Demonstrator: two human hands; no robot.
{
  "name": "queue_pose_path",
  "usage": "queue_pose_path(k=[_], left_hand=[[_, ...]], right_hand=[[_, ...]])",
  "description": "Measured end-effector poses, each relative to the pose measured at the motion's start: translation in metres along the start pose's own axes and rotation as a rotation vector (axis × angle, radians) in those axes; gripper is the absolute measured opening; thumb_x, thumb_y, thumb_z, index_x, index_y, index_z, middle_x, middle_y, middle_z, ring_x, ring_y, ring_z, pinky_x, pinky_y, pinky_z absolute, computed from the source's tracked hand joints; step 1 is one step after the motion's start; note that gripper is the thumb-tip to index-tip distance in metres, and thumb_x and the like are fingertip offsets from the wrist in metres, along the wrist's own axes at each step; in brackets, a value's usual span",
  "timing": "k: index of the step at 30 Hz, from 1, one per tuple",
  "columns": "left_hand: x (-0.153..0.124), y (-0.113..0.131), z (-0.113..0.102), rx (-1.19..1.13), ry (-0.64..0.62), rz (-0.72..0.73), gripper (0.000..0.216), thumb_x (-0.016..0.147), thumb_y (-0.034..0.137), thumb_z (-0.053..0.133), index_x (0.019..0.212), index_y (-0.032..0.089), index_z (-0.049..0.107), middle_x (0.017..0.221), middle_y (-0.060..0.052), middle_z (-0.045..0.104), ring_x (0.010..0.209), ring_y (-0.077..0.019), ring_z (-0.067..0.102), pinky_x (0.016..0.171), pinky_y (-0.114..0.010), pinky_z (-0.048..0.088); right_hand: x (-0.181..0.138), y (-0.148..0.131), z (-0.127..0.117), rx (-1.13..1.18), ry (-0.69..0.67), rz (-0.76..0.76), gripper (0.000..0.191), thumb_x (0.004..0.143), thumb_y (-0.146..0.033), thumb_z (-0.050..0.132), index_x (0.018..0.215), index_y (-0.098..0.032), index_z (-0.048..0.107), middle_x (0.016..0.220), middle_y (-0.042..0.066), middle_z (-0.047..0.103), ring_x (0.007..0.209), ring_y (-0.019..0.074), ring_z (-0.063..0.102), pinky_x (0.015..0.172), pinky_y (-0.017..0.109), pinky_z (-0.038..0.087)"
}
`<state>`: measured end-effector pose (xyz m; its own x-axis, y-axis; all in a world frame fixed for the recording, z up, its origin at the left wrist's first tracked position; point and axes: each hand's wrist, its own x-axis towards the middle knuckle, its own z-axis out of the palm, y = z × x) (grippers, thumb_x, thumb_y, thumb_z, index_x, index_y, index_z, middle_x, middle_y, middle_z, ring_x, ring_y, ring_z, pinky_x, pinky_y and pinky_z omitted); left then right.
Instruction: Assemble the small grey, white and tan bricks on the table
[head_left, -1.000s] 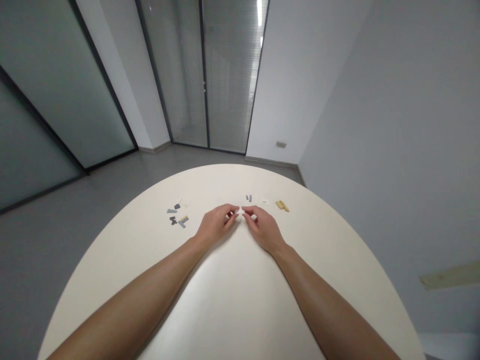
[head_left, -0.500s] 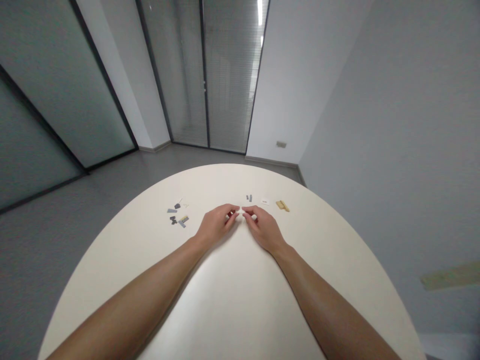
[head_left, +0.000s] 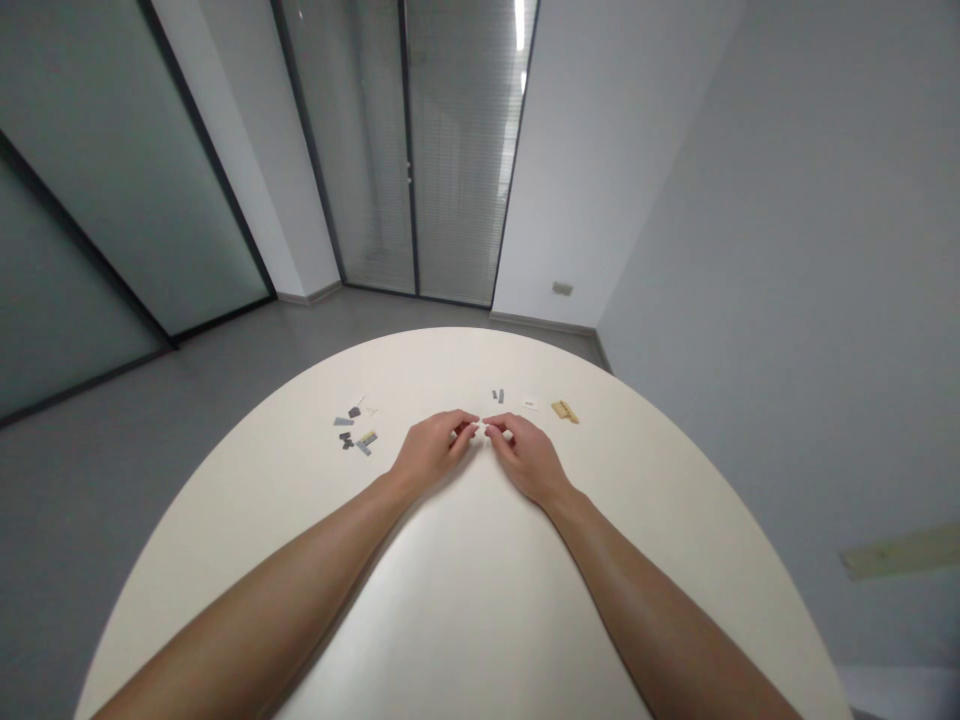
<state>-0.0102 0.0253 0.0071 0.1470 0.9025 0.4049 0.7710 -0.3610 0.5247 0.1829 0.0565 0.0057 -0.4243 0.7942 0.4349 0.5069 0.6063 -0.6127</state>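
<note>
Head view: your left hand (head_left: 431, 450) and right hand (head_left: 525, 458) seem closed on a tiny white piece (head_left: 475, 427), so next you likely need a steady pinch.

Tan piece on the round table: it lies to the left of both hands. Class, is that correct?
No: the tan piece lies to the right of both the left hand and the right hand, as the head view shows. It is on the round table, as stated.
</note>
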Motion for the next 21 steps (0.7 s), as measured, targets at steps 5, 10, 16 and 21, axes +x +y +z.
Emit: queue_pose_path(k=[5,10,16,21], left_hand=[[0.0003,0.0005,0.0001,0.014,-0.004,0.006,0.024,0.099,0.037,0.047,0.107,0.026,0.068,0.101,-0.001,0.076,0.091,-0.0186,0.069,0.078,-0.03,0.051],[0.0005,0.0013,-0.0004,0.024,-0.016,0.003,0.024,0.099,0.036,0.047,0.108,0.026,0.067,0.1,-0.001,0.076,0.089,-0.0186,0.069,0.077,-0.03,0.05],[0.0003,0.0016,-0.0005,0.028,-0.033,0.006,0.026,0.1,0.037,0.045,0.108,0.026,0.067,0.101,0.0,0.076,0.09,-0.0185,0.068,0.078,-0.03,0.049],[0.0001,0.0007,0.0009,0.034,-0.034,0.007,0.026,0.1,0.037,0.044,0.108,0.026,0.066,0.101,0.0,0.075,0.09,-0.0184,0.068,0.078,-0.03,0.048]], right_hand=[[0.0002,-0.0006,-0.0003,-0.008,-0.002,-0.008,0.019,0.1,-0.031,0.049,0.104,-0.025,0.066,0.102,0.003,0.072,0.094,0.0189,0.064,0.08,0.031,0.048],[0.0005,0.0,0.0003,-0.002,0.009,-0.017,0.019,0.1,-0.031,0.049,0.104,-0.025,0.066,0.103,0.003,0.072,0.096,0.0189,0.064,0.082,0.031,0.048],[0.001,0.0021,0.0019,0.002,0.028,-0.036,0.018,0.1,-0.03,0.05,0.105,-0.024,0.067,0.103,0.004,0.072,0.096,0.0189,0.064,0.082,0.031,0.048],[0.0011,0.0018,0.0018,0.007,0.035,-0.034,0.018,0.1,-0.031,0.051,0.104,-0.024,0.067,0.103,0.004,0.072,0.095,0.019,0.064,0.082,0.031,0.048]])
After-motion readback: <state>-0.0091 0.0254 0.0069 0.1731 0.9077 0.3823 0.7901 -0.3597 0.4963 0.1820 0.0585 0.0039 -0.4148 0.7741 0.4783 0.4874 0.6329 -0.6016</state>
